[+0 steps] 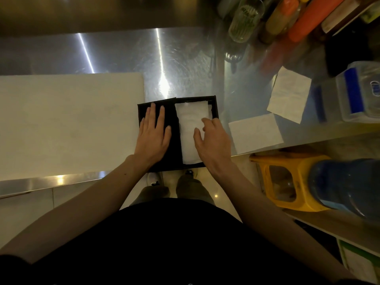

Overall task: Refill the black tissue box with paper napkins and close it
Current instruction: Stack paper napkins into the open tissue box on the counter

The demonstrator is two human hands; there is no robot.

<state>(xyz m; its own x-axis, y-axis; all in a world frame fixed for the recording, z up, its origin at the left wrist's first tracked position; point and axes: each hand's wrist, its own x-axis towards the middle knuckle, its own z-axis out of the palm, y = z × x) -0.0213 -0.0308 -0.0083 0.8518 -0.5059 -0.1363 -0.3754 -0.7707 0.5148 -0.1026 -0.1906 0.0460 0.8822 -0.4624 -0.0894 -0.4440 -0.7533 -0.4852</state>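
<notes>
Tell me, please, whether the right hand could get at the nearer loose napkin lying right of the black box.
Probably yes: the nearer loose napkin lies flat on the steel counter beside the right hand, with nothing between them.

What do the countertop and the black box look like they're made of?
Countertop: likely brushed stainless steel, given the streaky glare and swirl scratches. Black tissue box: matte, with thin rigid walls, maybe board or leatherette; the look leaves it open.

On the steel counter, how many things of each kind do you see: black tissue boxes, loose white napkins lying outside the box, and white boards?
black tissue box: 1
loose napkins outside the box: 2
white board: 1
Total: 4
</notes>
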